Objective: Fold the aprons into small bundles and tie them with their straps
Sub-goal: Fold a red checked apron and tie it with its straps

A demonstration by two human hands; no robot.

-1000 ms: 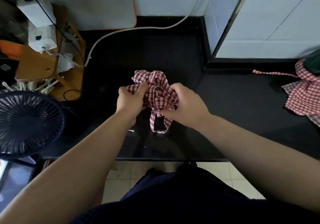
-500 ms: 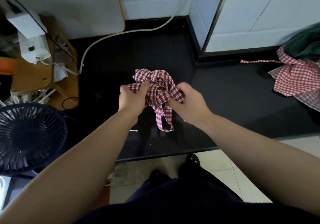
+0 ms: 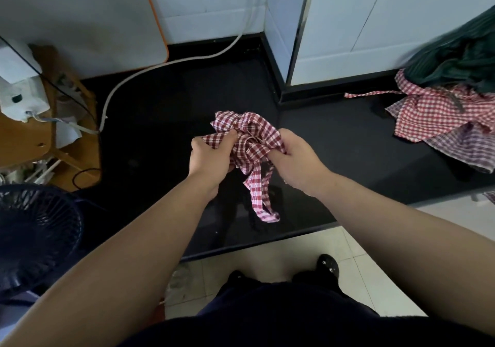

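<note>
A red-and-white checked apron (image 3: 249, 135) is bunched into a small bundle above the black counter (image 3: 160, 121). My left hand (image 3: 209, 156) grips its left side, thumb and fingers pinching the cloth. From the right, my right hand (image 3: 297, 159) grips the bundle with curled fingers. A loop of strap (image 3: 261, 199) hangs down from the bundle between my wrists. Several more checked aprons (image 3: 439, 116) lie in a loose heap at the far right of the counter, one strap stretched out to the left.
A dark green cloth (image 3: 460, 57) lies on the apron heap. A white cable (image 3: 171, 65) runs across the counter's back. A wooden stand (image 3: 32, 132) with white boxes sits left, a dark fan (image 3: 34, 237) below it. The counter edge (image 3: 262, 242) meets tiled floor.
The hanging strap loop has dropped lower and longer below the bundle. The camera has swung right, showing more of the apron heap. Both hands keep their hold.
</note>
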